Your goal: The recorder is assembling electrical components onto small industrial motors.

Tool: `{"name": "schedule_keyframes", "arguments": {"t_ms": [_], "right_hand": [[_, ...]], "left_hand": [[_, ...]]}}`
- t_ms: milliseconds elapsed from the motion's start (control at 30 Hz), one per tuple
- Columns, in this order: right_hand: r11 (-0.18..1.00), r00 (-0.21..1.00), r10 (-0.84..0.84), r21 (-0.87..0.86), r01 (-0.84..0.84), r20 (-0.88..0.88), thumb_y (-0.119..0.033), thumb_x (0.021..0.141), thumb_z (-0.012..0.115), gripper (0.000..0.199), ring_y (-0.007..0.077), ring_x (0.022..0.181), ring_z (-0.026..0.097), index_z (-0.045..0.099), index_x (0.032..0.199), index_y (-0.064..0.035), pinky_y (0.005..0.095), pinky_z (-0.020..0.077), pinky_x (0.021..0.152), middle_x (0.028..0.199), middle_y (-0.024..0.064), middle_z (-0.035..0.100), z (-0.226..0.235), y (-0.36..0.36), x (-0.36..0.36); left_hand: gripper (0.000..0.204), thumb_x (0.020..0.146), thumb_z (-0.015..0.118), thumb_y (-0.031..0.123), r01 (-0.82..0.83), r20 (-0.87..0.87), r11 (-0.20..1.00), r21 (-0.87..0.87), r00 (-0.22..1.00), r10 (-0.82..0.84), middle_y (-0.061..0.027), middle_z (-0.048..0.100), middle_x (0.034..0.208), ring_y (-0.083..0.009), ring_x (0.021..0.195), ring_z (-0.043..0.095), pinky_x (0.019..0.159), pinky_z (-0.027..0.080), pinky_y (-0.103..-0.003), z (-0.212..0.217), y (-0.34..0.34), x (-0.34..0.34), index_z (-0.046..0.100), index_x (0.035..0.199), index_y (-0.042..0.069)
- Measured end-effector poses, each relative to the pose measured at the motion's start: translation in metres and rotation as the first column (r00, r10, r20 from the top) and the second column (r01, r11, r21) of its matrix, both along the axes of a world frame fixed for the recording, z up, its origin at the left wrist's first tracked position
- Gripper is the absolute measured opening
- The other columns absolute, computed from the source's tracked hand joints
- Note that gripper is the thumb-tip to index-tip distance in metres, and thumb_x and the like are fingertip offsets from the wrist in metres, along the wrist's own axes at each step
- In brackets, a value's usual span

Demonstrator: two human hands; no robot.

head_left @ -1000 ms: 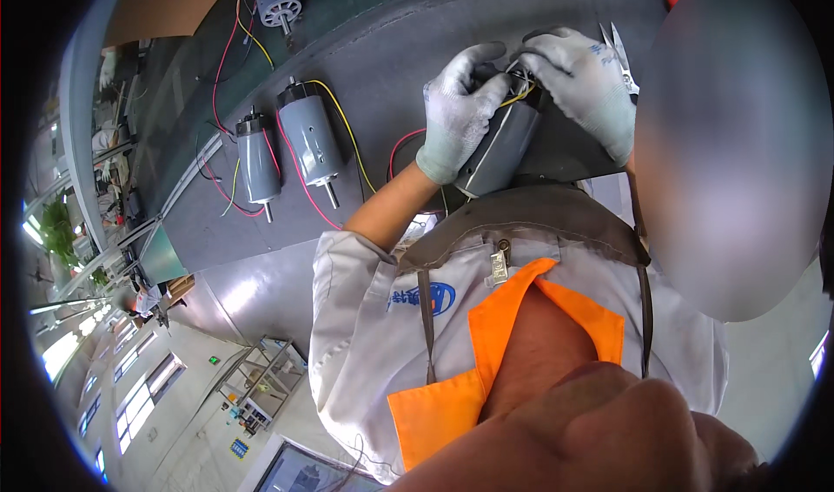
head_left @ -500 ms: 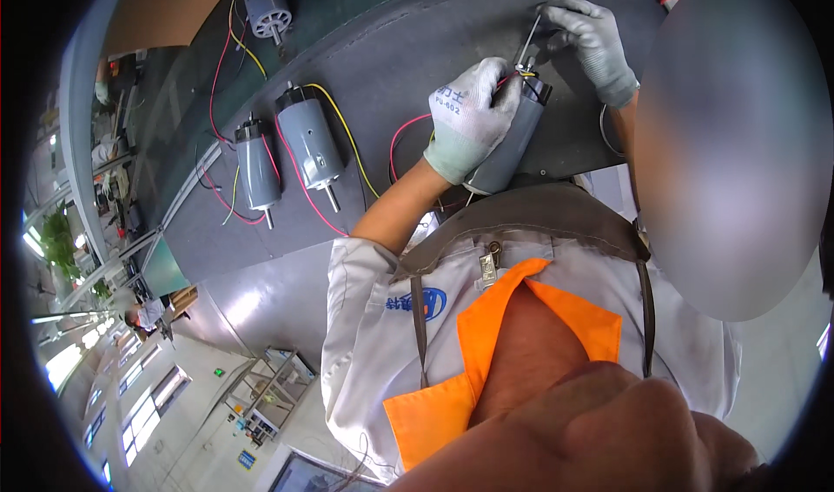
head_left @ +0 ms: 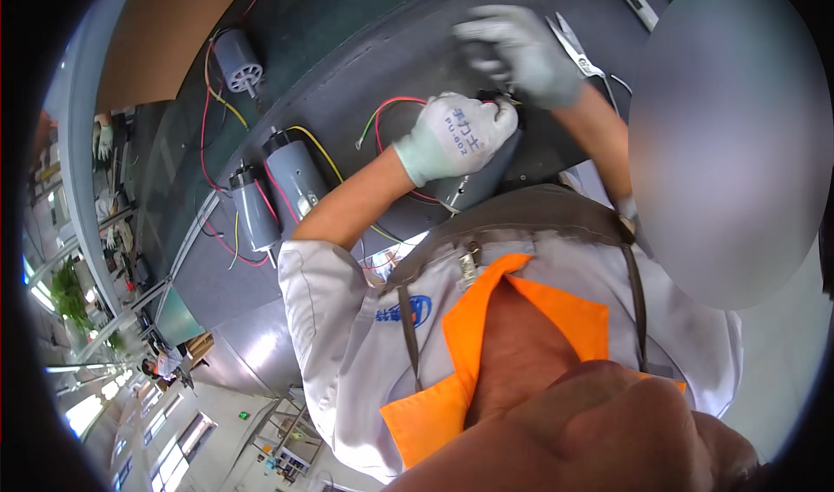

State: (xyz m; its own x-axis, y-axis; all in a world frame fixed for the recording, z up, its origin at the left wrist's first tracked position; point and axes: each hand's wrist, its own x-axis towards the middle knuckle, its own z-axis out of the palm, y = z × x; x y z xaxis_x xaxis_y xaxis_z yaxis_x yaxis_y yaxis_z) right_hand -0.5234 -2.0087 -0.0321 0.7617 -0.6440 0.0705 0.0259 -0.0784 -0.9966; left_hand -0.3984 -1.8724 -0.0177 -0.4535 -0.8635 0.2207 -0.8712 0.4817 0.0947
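Note:
My left hand (head_left: 460, 138), in a white knitted glove, is closed at the far end of a grey cylindrical electric motor (head_left: 479, 182) and pinches its wires there. Red and yellow bits show beside the thumb; the fingertips are hidden. A red wire (head_left: 395, 101) loops out left of this hand. Just above the motor's end hovers my right hand (head_left: 521, 55), gloved too and smeared by motion, so whether it holds anything does not show. Silver scissors (head_left: 580, 53) lie on the dark table right of it, blades apart.
Two grey motors (head_left: 295, 172) (head_left: 254, 210) with red and yellow wires lie on the left of the table (head_left: 365, 49). Another motor (head_left: 236, 60) lies farther back. A red-and-white tool (head_left: 634, 1) is at the far right. A brown cardboard sheet (head_left: 165, 32) stands at the far left.
The view has shifted. My right hand has moved left, over the motor's end. The slim silver tool beside it earlier no longer shows there; scissors now show on the table.

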Motion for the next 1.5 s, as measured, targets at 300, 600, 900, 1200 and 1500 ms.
{"name": "schedule_keyframes", "arguments": {"t_ms": [300, 600, 900, 1200, 1500], "right_hand": [[0.676, 0.839, -0.454, -0.729, 0.105, -0.300, -0.023, 0.091, 0.064, 0.031, 0.0400, 0.095, 0.062, 0.065, 0.115, -0.0032, 0.0455, 0.0497, 0.084, 0.100, 0.0215, 0.066, 0.011, -0.028, -0.103], [0.695, 0.557, -0.562, -0.714, -0.081, -0.611, -0.001, 0.078, 0.070, 0.067, 0.0355, 0.109, 0.059, 0.048, 0.141, -0.0073, 0.0423, 0.0532, 0.087, 0.123, 0.0217, 0.058, -0.030, 0.054, -0.195], [0.906, 0.909, 0.153, -0.312, -0.286, -0.388, -0.043, 0.094, 0.065, 0.067, 0.0275, 0.100, 0.065, 0.045, 0.143, -0.0014, 0.0384, 0.0496, 0.093, 0.117, 0.0165, 0.066, 0.013, -0.009, -0.149], [0.726, 0.610, 0.133, -0.342, -0.596, -0.781, -0.032, 0.090, 0.068, 0.060, 0.0424, 0.090, 0.063, 0.048, 0.138, -0.0039, 0.0423, 0.0516, 0.081, 0.105, 0.0242, 0.065, 0.051, -0.001, -0.108], [0.725, 0.667, 0.131, -0.388, -0.569, -0.733, -0.028, 0.088, 0.071, 0.058, 0.0440, 0.096, 0.062, 0.049, 0.137, -0.0046, 0.0443, 0.0512, 0.080, 0.103, 0.0230, 0.065, 0.050, 0.002, -0.109]], "left_hand": [[0.028, 0.091, 0.064, 0.037, -0.254, -0.153, 0.967, 0.000, 0.956, 0.251, -0.0112, 0.061, 0.074, -0.0287, 0.067, 0.065, 0.058, 0.052, -0.040, 0.021, -0.010, 0.014, 0.063, 0.082, 0.010], [0.039, 0.097, 0.063, 0.027, 0.204, -0.644, 0.611, 0.765, 0.260, 0.719, -0.0121, 0.071, 0.107, -0.0143, 0.097, 0.066, 0.090, 0.052, -0.028, 0.028, -0.055, 0.023, 0.066, 0.114, -0.008], [0.034, 0.102, 0.052, 0.020, 0.353, -0.634, 0.704, 0.616, -0.308, 0.709, -0.0192, 0.068, 0.117, -0.0299, 0.106, 0.068, 0.095, 0.056, -0.044, 0.000, -0.050, 0.037, 0.059, 0.124, -0.006], [0.032, 0.101, 0.055, 0.020, 0.340, -0.664, 0.740, 0.580, -0.329, 0.671, -0.0170, 0.069, 0.115, -0.0268, 0.100, 0.069, 0.087, 0.058, -0.041, -0.006, -0.044, 0.042, 0.062, 0.120, -0.005], [0.025, 0.099, 0.057, 0.014, 0.172, -0.934, 0.937, 0.305, -0.138, 0.330, -0.0104, 0.070, 0.107, -0.0177, 0.093, 0.067, 0.080, 0.054, -0.030, -0.018, -0.046, 0.046, 0.066, 0.113, -0.004]]}}
